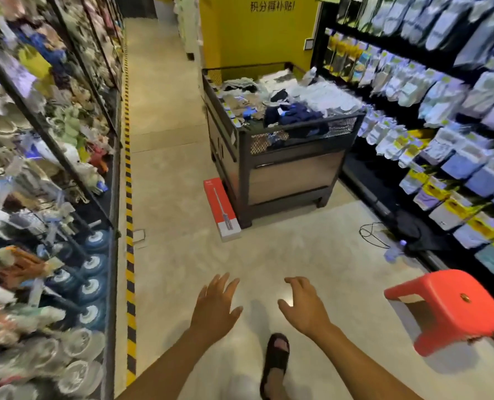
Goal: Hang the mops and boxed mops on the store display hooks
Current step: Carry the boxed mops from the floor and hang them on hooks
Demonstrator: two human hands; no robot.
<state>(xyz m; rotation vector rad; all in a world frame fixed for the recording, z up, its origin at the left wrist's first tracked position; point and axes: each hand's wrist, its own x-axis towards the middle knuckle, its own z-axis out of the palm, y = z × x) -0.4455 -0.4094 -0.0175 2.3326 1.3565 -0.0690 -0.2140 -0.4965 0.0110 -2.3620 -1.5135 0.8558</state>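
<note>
A long red and white boxed mop (222, 209) lies on the floor against the left side of a dark bin table, well ahead of me. Round mop heads (91, 288) with blue and white discs hang low on the left display rack (111, 203). My left hand (215, 306) is held out over the floor with fingers spread and nothing in it. My right hand (305, 306) is beside it, fingers loosely curled apart, also empty. Both hands are far short of the boxed mop.
The bin table (283, 174) heaped with folded textiles stands mid-aisle. A red plastic stool (449, 308) sits at the right by a shelf of hanging packets (442, 116). A black cable (373, 233) and a small bottle (394, 251) lie on the floor. Yellow-black tape (129, 226) runs along the left rack.
</note>
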